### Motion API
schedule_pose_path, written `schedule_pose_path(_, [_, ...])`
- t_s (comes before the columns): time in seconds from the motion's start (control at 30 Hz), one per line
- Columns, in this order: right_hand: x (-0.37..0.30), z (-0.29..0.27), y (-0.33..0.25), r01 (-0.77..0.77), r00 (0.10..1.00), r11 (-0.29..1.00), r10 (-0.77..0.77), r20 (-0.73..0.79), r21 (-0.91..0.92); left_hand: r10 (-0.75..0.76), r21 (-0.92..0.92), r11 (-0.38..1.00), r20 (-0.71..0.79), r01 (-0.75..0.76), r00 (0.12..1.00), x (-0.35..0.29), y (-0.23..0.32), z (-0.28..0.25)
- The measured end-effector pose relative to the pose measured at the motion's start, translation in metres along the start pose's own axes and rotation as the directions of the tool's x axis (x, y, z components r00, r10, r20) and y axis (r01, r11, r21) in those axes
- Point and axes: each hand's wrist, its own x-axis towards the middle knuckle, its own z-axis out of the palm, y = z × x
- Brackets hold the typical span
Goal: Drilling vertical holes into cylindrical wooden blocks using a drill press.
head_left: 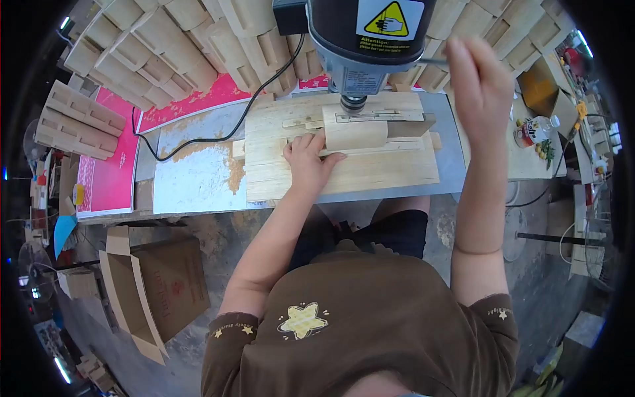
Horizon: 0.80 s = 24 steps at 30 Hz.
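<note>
A pale wooden block (354,134) with a curved face lies in a wooden jig on a flat board (278,182). Above its far edge hangs the chuck (352,102) of a drill press (364,40); whether a bit touches the wood cannot be made out. My left hand (311,162) holds the block's left end, fingers against that end and thumb stretched along its near side. Raised at the right of the drill head, my right hand (484,89) is closed on the press's lever (433,61), whose outer end is hidden in the fist.
Stacked wooden pieces (159,46) line the back, with two more (79,122) at left on pink sheeting (109,178). A black cable (225,137) curves across the sawdust-strewn bench. A carton (165,284) stands on the floor at left; a plastic bottle (534,131) is at right.
</note>
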Motion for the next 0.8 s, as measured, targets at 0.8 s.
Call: schedule_pose_path(0.8, [0.024,0.009,0.005,-0.13,0.99,0.991,0.132,0.058,-0.044,-0.075,-0.038,0.996,0.135,0.081,0.988,0.001,-0.008,-0.006])
